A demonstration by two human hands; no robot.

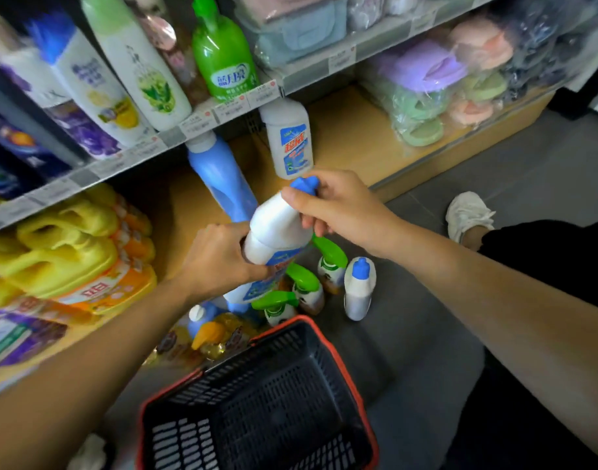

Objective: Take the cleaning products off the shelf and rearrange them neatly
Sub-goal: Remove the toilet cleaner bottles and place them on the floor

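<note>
Left hand (219, 259) wraps the body, right hand (335, 205) pinches the neck of white cleaner bottle (277, 228).
Blue angled cap, blue label; tilted, held mid-air before lower shelf (352, 137), above green-capped bottles (304, 286) on the floor.

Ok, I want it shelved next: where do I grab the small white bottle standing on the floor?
After setting down the held bottle, take the floor bottle round its neck just under the blue cap, coming from above on the open right side: it stands upright, with green-trigger sprayers crowding its left.
</note>
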